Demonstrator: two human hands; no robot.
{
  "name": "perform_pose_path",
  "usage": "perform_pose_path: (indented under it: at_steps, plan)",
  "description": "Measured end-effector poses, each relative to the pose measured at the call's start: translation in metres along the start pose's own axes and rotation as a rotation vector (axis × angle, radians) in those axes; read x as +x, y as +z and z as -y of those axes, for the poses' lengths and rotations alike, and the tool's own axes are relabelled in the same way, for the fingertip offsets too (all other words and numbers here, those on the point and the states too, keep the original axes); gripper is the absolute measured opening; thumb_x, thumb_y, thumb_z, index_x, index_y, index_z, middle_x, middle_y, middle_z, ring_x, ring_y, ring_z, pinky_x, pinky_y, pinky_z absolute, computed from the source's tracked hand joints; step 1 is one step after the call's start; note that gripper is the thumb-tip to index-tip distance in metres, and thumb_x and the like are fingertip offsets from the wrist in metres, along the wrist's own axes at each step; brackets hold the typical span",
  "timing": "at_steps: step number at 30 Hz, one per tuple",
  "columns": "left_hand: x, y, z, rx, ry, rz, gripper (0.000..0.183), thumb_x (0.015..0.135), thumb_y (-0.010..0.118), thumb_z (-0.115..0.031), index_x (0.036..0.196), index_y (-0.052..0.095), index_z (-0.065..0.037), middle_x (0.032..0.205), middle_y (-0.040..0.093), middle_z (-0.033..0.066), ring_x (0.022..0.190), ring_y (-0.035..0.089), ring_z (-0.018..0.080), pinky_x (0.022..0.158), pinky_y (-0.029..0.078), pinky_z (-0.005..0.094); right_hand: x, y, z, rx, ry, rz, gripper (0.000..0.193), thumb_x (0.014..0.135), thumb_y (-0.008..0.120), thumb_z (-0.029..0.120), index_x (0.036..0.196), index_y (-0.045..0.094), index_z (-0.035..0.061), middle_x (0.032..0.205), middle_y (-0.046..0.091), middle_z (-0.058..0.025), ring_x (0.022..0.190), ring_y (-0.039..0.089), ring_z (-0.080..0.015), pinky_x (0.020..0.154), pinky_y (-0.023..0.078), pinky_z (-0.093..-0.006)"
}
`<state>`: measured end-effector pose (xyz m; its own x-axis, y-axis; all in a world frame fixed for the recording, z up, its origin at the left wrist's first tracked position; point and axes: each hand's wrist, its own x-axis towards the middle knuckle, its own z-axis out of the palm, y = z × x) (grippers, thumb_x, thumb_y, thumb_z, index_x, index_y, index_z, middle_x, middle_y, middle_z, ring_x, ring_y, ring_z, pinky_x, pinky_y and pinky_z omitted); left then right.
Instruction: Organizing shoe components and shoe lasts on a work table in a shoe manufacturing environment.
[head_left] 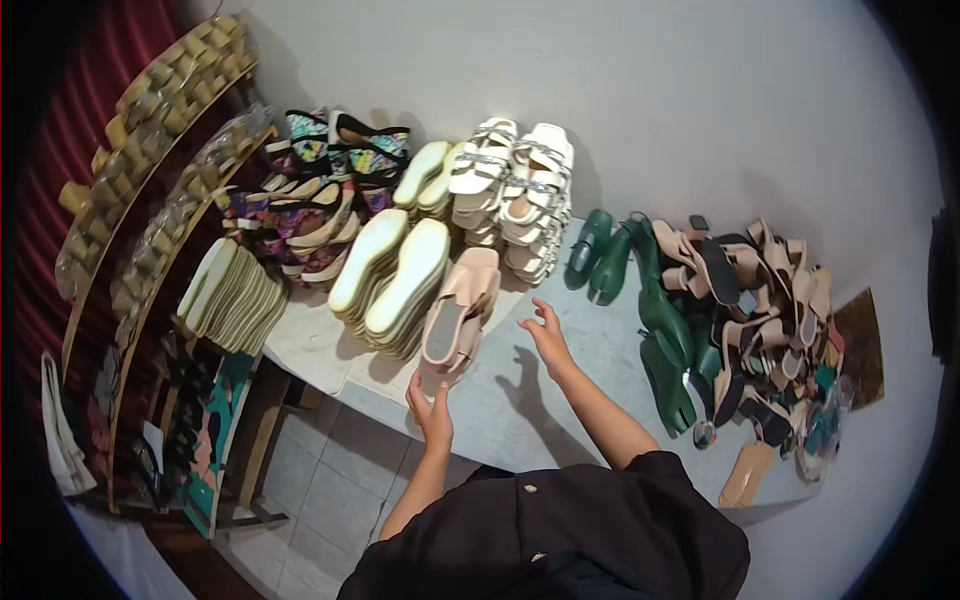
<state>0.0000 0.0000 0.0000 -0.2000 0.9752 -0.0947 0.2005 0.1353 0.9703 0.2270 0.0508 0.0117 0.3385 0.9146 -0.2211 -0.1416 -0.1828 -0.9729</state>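
Observation:
A beige slide sandal [461, 308] with a wide upper and grey insole lies at the front of the table, its heel end toward me. At that heel end is my left hand [432, 415], its thumb and fingers closed about the back of the sandal. Farther right, my right hand [546, 338] hovers over the table with its fingers spread, holding nothing. Pale, foot-shaped soles [408, 280] stand in stacks just left of the sandal. Behind it are piled white strappy sandals [535, 185].
Green shoe lasts [665, 325] lie right of my right hand, beside a heap of beige sandals [760, 290]. Floral wedge shoes [315, 215] and a row of soles [232, 295] occupy the left. Shelves [150, 235] hold bagged heel blocks. The table's front edge [365, 400] is near me.

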Motion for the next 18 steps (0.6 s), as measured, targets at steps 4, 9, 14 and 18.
perform_pose_path:
  at_steps: [4, 9, 14, 18]
  plan:
    - [-0.037, 0.032, -0.013, -0.003, 0.16, -0.073, 0.054, 0.083, 0.055, -0.016, 0.133, 0.035, -0.009, 0.134, 0.03, 0.0115, 0.127, 0.027, 0.0273, 0.104, 0.02, 0.0435, -0.04, -0.065, -0.014, -0.095, -0.136, -0.094, 0.058, 0.072, 0.067, 0.024, 0.123, 0.045, 0.0096, 0.121, 0.039, -0.0142, 0.1, 0.048, -0.0225, 0.085, 0.042, -0.0347]
    - [-0.081, 0.079, -0.03, 0.018, 0.308, -0.04, 0.048, 0.082, 0.051, -0.008, 0.129, 0.04, -0.006, 0.132, 0.031, 0.0128, 0.126, 0.028, 0.0264, 0.104, 0.022, 0.039, -0.083, -0.152, -0.036, -0.178, -0.177, -0.214, 0.049, 0.072, 0.068, 0.019, 0.115, 0.051, 0.0057, 0.116, 0.046, -0.0105, 0.098, 0.049, -0.0197, 0.084, 0.042, -0.0326]
    - [-0.113, 0.128, -0.035, 0.027, 0.405, 0.137, 0.031, 0.082, 0.053, -0.012, 0.113, 0.055, -0.008, 0.13, 0.035, 0.012, 0.124, 0.028, 0.0277, 0.102, 0.021, 0.0415, -0.116, -0.214, -0.032, -0.186, -0.257, -0.364, 0.036, 0.084, 0.061, 0.033, 0.104, 0.059, 0.003, 0.107, 0.057, -0.0108, 0.101, 0.051, -0.0223, 0.088, 0.04, -0.0333]
    - [-0.134, 0.164, -0.033, -0.014, 0.433, 0.26, 0.028, 0.084, 0.051, -0.015, 0.111, 0.056, -0.01, 0.129, 0.037, 0.0111, 0.123, 0.029, 0.0274, 0.102, 0.018, 0.0424, -0.139, -0.256, -0.017, -0.111, -0.263, -0.435, 0.049, 0.095, 0.041, 0.037, 0.077, 0.065, -0.0014, 0.091, 0.064, -0.011, 0.09, 0.057, -0.0179, 0.086, 0.039, -0.0272]
